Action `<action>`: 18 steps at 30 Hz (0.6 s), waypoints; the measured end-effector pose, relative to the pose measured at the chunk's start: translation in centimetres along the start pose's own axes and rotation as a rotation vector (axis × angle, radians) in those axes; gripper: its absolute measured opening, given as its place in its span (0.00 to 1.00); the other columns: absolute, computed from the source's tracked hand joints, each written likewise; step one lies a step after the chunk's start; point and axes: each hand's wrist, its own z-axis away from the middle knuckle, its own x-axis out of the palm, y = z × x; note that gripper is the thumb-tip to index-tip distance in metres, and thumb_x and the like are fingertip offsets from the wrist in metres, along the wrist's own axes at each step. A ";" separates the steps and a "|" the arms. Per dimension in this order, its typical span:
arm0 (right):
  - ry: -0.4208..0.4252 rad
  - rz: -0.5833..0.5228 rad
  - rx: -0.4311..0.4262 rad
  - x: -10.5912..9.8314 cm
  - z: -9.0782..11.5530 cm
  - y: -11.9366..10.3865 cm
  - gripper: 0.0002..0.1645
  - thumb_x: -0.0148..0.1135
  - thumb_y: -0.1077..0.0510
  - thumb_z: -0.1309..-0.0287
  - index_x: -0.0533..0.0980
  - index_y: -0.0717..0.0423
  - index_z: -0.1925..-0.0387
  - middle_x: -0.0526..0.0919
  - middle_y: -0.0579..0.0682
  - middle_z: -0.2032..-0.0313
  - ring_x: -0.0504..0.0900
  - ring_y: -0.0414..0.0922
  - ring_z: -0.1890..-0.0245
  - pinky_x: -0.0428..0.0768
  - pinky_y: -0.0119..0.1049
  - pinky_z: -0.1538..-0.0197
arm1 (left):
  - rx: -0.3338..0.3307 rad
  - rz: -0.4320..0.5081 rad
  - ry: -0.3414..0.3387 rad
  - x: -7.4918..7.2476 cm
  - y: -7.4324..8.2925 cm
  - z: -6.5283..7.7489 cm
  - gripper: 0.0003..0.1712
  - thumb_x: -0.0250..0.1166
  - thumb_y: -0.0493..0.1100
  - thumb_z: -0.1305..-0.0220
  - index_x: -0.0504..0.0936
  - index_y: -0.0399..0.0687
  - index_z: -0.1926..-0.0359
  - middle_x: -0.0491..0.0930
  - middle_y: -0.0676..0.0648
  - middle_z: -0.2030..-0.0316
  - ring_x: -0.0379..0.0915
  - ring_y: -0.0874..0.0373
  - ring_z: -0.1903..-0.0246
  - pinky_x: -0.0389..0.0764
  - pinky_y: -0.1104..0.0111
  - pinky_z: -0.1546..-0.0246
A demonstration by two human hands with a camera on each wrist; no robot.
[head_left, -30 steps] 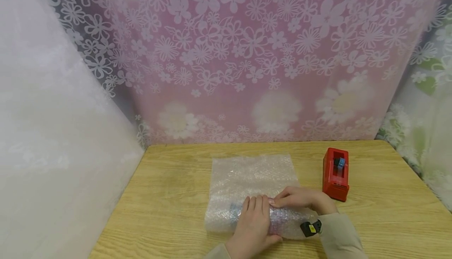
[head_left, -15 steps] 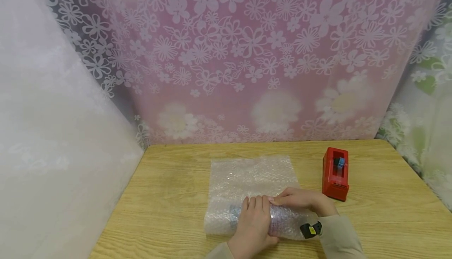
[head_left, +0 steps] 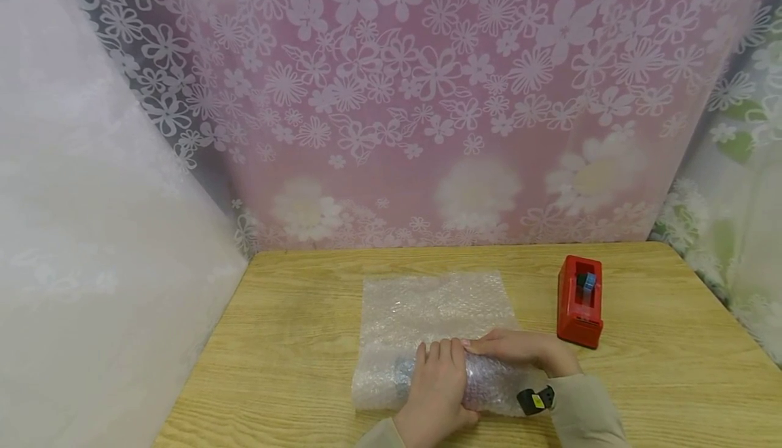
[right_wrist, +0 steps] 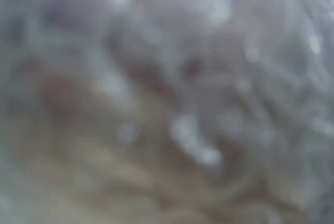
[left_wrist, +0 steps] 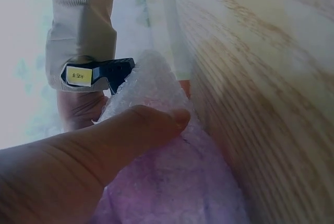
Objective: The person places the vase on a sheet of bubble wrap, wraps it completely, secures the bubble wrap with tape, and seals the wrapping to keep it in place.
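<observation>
A sheet of bubble wrap lies on the table, its near part rolled around a long thing with purple and light blue colouring. That wrapped roll lies crosswise, and the film blurs what kind of thing is inside. My left hand grips the roll at its middle, fingers over the top and thumb on the near side. In the left wrist view the thumb presses along the bubble wrap. My right hand holds the wrap at the roll's far side, its fingertips partly hidden. The right wrist view shows only blurred bubble wrap.
A red tape dispenser with a blue-cored roll stands beyond the right hand. A black wrist camera hangs under the right wrist, against the wrap. The wooden table ends at a pink flowered curtain.
The bubble wrap and roll have shifted very slightly toward me and to the left. Both hands keep about the same hold. The tape dispenser stays in place.
</observation>
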 end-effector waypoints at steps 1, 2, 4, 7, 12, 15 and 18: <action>-0.002 -0.005 0.005 0.1 0.0 0.0 0.34 0.47 0.34 0.30 0.80 0.54 0.42 0.80 0.53 0.44 0.75 0.52 0.44 0.65 0.63 0.38 | -0.002 0.003 -0.002 0.1 0.0 0.0 0.60 0.81 0.73 0.77 0.70 0.41 0.47 0.75 0.48 0.57 0.74 0.54 0.54 0.75 0.54 0.47; -0.003 -0.008 0.004 0.1 -0.1 0.0 0.34 0.47 0.34 0.30 0.79 0.54 0.40 0.78 0.54 0.41 0.74 0.53 0.41 0.62 0.64 0.37 | -0.003 0.008 -0.002 0.1 0.0 -0.1 0.60 0.81 0.72 0.77 0.70 0.41 0.47 0.75 0.48 0.58 0.73 0.54 0.54 0.75 0.54 0.47; 0.001 -0.009 -0.002 0.2 -0.1 0.1 0.35 0.46 0.35 0.29 0.77 0.55 0.38 0.76 0.56 0.38 0.71 0.56 0.37 0.59 0.66 0.35 | -0.003 0.017 0.001 0.2 -0.1 -0.1 0.60 0.81 0.71 0.78 0.71 0.41 0.47 0.75 0.48 0.58 0.74 0.54 0.54 0.75 0.53 0.47; 0.023 -0.019 -0.004 0.2 -0.1 0.2 0.36 0.43 0.37 0.27 0.73 0.58 0.35 0.72 0.59 0.35 0.66 0.61 0.33 0.56 0.66 0.34 | 0.003 0.019 0.008 0.4 0.0 -0.3 0.61 0.82 0.70 0.79 0.70 0.42 0.45 0.75 0.48 0.57 0.74 0.54 0.55 0.75 0.53 0.47; 0.087 -0.102 0.100 0.2 0.0 0.2 0.46 0.33 0.31 0.27 0.69 0.65 0.34 0.65 0.67 0.32 0.52 0.69 0.29 0.46 0.71 0.34 | 0.026 -0.001 0.023 0.5 -0.1 -0.4 0.63 0.82 0.71 0.81 0.69 0.45 0.43 0.75 0.49 0.59 0.74 0.55 0.57 0.75 0.54 0.50; 0.101 -0.131 0.133 0.2 -0.2 0.3 0.49 0.30 0.29 0.28 0.70 0.65 0.35 0.65 0.68 0.32 0.48 0.70 0.28 0.43 0.73 0.34 | 0.034 -0.009 0.030 0.5 -0.1 -0.4 0.61 0.82 0.71 0.81 0.69 0.47 0.44 0.74 0.50 0.60 0.74 0.56 0.58 0.74 0.55 0.52; 0.097 -0.127 0.128 0.2 -0.4 0.5 0.48 0.30 0.29 0.28 0.72 0.64 0.36 0.65 0.67 0.32 0.49 0.69 0.28 0.44 0.71 0.34 | 0.032 -0.010 0.017 0.4 -0.1 -0.4 0.60 0.82 0.71 0.80 0.70 0.46 0.45 0.74 0.50 0.60 0.73 0.55 0.59 0.74 0.55 0.52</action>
